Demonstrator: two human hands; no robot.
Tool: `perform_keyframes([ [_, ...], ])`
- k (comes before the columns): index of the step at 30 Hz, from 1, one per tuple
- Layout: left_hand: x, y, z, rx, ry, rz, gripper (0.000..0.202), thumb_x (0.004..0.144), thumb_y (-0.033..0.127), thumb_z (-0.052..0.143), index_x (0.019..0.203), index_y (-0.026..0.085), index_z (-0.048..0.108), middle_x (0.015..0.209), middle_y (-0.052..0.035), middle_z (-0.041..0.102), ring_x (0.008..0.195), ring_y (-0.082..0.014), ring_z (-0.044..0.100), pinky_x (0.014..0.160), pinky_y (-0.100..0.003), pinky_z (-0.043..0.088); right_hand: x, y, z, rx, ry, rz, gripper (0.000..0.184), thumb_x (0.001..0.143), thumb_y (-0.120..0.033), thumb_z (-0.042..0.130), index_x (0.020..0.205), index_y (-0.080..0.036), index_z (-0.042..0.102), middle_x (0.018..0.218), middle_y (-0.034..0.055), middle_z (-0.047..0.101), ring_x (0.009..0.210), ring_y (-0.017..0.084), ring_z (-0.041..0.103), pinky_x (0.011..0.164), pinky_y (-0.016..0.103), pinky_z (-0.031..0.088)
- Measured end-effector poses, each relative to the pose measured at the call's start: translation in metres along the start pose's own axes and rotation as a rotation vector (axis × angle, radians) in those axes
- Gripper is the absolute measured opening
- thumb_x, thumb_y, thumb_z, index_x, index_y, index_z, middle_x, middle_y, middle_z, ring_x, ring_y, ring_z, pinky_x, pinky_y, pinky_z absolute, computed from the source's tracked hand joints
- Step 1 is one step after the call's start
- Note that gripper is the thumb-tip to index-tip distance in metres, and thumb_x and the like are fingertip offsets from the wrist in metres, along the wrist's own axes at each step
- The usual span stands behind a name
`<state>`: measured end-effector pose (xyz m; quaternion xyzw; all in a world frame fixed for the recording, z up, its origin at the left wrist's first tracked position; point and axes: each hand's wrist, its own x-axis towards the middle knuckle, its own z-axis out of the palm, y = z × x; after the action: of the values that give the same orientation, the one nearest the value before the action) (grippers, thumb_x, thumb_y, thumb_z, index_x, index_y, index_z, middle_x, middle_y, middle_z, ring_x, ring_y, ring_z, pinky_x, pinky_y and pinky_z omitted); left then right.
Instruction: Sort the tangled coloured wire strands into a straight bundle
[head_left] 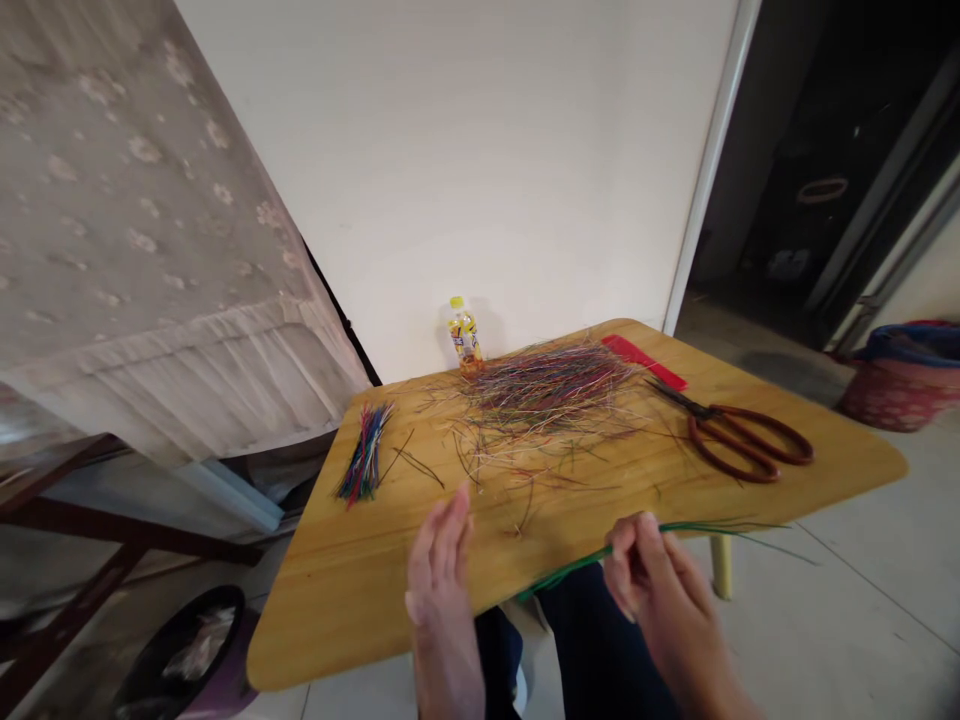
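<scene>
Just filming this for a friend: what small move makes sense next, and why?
Probably bring the empty, open left hand across to steady the thin green insulated wires pinched in the right hand's fingers, because their long loose ends trail out past the edge of the yellow wooden table.

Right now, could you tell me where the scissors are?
In the head view, the red-handled scissors lie at the right of the wooden table, beside the red comb and the pile of coloured wires.
</scene>
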<state>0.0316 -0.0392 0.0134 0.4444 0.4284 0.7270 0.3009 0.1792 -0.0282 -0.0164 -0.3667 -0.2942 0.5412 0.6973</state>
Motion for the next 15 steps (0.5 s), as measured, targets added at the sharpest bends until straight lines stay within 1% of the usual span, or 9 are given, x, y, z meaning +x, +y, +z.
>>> perform_keyframes([
  [1, 0.002, 0.000, 0.007, -0.048, -0.004, 0.006, 0.057, 0.086, 0.064, 0.027, 0.120, 0.030, 0.057, 0.125, -0.0067, 0.060, 0.119, -0.0254, 0.051, 0.099, -0.044, 0.042, -0.004, 0.004, 0.005, -0.018, -0.039, -0.003, 0.041, 0.081, -0.055, 0.056, 0.065, -0.017, 0.055, 0.044, -0.0029, 0.046, 0.035, 0.007, 0.040, 0.034, 0.017, 0.031],
  [2, 0.003, -0.001, 0.012, -0.152, -0.009, 0.004, 0.056, 0.085, 0.064, 0.030, 0.120, 0.028, 0.057, 0.127, -0.0080, 0.058, 0.122, -0.0262, 0.048, 0.102, -0.045, 0.038, -0.007, 0.007, 0.010, -0.041, -0.078, -0.008, 0.043, 0.082, -0.055, 0.054, 0.064, -0.016, 0.055, 0.044, -0.0025, 0.047, 0.036, 0.007, 0.041, 0.034, 0.017, 0.032],
  [5, 0.001, -0.004, 0.023, -0.285, 0.001, 0.033, 0.051, 0.086, 0.059, 0.036, 0.118, 0.025, 0.058, 0.130, -0.0087, 0.056, 0.125, -0.0251, 0.044, 0.106, -0.041, 0.033, -0.014, 0.014, 0.020, -0.102, -0.170, -0.017, 0.044, 0.085, -0.054, 0.051, 0.063, -0.016, 0.057, 0.046, -0.0015, 0.049, 0.037, 0.007, 0.041, 0.036, 0.018, 0.033],
  [9, 0.000, -0.004, 0.023, -0.281, 0.052, 0.113, 0.044, 0.090, 0.052, 0.036, 0.114, 0.023, 0.060, 0.126, -0.0083, 0.058, 0.123, -0.0242, 0.047, 0.105, -0.039, 0.035, -0.016, 0.014, 0.022, -0.138, -0.225, 0.001, 0.044, 0.088, -0.052, 0.046, 0.067, -0.015, 0.058, 0.049, -0.0014, 0.051, 0.039, 0.007, 0.042, 0.038, 0.018, 0.033],
  [12, 0.001, -0.002, 0.024, -0.267, 0.053, 0.118, 0.043, 0.090, 0.050, 0.037, 0.111, 0.022, 0.061, 0.125, -0.0087, 0.059, 0.123, -0.0246, 0.046, 0.106, -0.040, 0.033, -0.018, 0.014, 0.022, -0.191, -0.319, -0.020, 0.044, 0.090, -0.050, 0.043, 0.067, -0.015, 0.057, 0.052, -0.0010, 0.052, 0.041, 0.007, 0.043, 0.040, 0.019, 0.034],
  [15, 0.000, -0.003, 0.026, -0.252, 0.070, 0.129, 0.042, 0.090, 0.050, 0.038, 0.109, 0.021, 0.061, 0.125, -0.0089, 0.059, 0.124, -0.0247, 0.046, 0.107, -0.042, 0.031, -0.019, 0.014, 0.024, -0.228, -0.351, -0.019, 0.044, 0.092, -0.049, 0.039, 0.068, -0.016, 0.056, 0.053, -0.0011, 0.051, 0.043, 0.008, 0.044, 0.043, 0.020, 0.036],
])
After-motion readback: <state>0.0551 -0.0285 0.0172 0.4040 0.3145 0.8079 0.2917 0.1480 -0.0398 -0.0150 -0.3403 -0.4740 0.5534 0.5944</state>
